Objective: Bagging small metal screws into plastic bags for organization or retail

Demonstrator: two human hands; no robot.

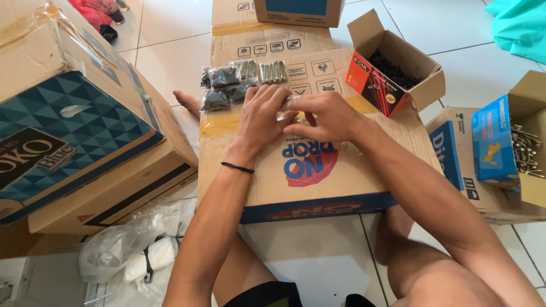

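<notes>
We see black screws [392, 69] filling the open orange cardboard box [392, 77]; our left hand [263, 116] and right hand [330, 116] pinch a small clear plastic bag [288, 104] mid-carton.

Both hands, left hand [263, 116] and right hand [329, 116], meet mid-top of cardboard box [307, 170]. Near half of box top bare. Ahead: packed screw bags [224, 85] block left; open screw box [395, 65] blocks right. Tall patterned carton [62, 113] walls off left side.

Hands: 2. Open screw boxes: 2 (red [392, 71], blue [512, 145]). Bagged black-screw packets [223, 85]: about 4. Bagged silver-fastener packets [273, 71]: 2.
</notes>
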